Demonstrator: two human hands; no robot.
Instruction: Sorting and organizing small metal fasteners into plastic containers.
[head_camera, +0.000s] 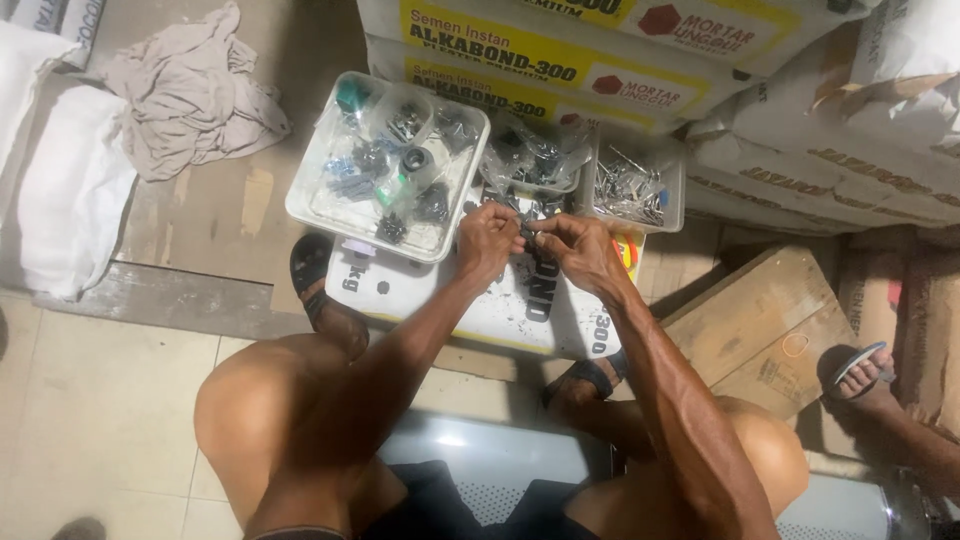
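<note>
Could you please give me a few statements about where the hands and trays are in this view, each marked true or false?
1. Both hands meet over the white sack, the left hand and the right hand pinching a small dark part between them. True.
2. The large clear tray of small hardware lies to the right of the hands. False: it lies to their left.
3. A smaller tray of metal pieces sits beyond the right hand. True.
4. The crumpled cloth covers the large tray. False: it lies apart on the floor.
5. The person is barefoot. False: sandals are worn.
</note>
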